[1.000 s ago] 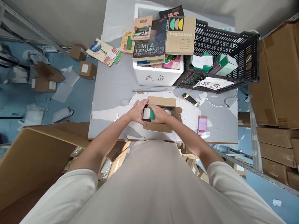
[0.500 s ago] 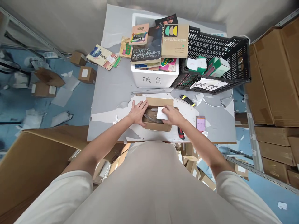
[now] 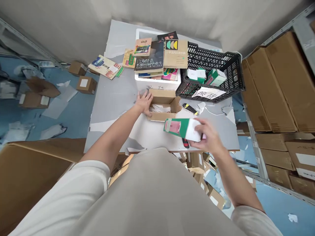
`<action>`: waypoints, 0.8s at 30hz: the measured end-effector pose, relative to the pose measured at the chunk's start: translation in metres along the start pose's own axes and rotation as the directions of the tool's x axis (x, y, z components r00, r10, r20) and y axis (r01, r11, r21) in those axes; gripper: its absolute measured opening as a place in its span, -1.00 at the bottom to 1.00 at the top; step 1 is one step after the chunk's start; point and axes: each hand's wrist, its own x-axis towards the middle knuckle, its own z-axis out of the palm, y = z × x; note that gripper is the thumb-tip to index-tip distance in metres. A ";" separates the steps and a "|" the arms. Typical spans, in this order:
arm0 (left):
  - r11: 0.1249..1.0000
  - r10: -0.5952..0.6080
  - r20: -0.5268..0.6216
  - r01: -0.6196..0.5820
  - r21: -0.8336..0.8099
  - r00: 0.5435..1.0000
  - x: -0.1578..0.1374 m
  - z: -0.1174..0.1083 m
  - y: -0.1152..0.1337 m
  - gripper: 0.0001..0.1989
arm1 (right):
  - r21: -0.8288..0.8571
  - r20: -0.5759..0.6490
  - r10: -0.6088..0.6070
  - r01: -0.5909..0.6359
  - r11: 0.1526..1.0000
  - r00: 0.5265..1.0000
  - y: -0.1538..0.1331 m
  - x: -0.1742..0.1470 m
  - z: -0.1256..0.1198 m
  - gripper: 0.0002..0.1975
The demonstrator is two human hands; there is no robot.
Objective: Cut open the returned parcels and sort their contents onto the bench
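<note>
My right hand (image 3: 206,136) is closed round the white end of a green, white and pink product box (image 3: 176,127), holding it tilted above the front of the table. At the left end of an open cardboard box (image 3: 159,116), my left hand (image 3: 144,103) lies with its fingers spread, touching the wall. White paper (image 3: 159,108) is inside that cardboard box, and its flaps stand up. A red and black cutter (image 3: 185,143) lies partly hidden below the product box. Just right of the cardboard box is a yellow and black cutter (image 3: 190,108).
Behind the cardboard box stand a white foam box (image 3: 157,84) piled with books and a black plastic crate (image 3: 233,70) holding similar green boxes. More books (image 3: 104,67) lie at the table's left edge. Cartons (image 3: 265,95) fill the shelf on the right.
My right hand has lifted the product box out of the cardboard box and moved right and toward me. The cardboard box now sits farther back, against the foam box, with my left hand still on it.
</note>
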 end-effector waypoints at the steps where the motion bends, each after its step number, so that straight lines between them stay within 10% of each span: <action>1: 1.000 0.012 -0.006 -0.012 0.002 1.000 -0.005 -0.003 0.003 0.27 | 0.033 0.024 0.004 -0.005 0.999 1.000 -0.002 -0.008 0.019 -0.67; 5: 0.993 0.032 -0.202 -0.054 -0.105 0.979 -0.060 0.004 0.028 -0.04 | 0.106 0.135 0.043 -0.057 0.993 0.990 -0.007 -0.031 0.102 -0.73; 10: 0.874 -0.055 -0.431 -0.165 -0.456 0.901 -0.161 0.066 0.088 -0.27 | 0.140 0.229 0.101 -0.136 0.981 0.968 -0.020 -0.040 0.160 -0.69; 15: 0.689 -0.264 -0.255 -0.003 -0.725 0.930 -0.179 0.124 0.137 0.16 | 0.239 0.277 0.146 -0.216 0.947 0.950 -0.037 -0.037 0.158 -0.56; 19: 0.523 -0.439 -0.266 0.002 -0.853 0.858 -0.169 0.136 0.152 -0.04 | 0.299 0.266 0.257 -0.332 0.894 0.929 -0.041 -0.044 0.148 -0.59; 24: 0.560 -0.315 -0.368 -0.141 -0.816 0.875 -0.175 0.135 0.148 -0.21 | 0.308 0.250 0.398 -0.462 0.832 0.883 -0.043 -0.058 0.145 -0.66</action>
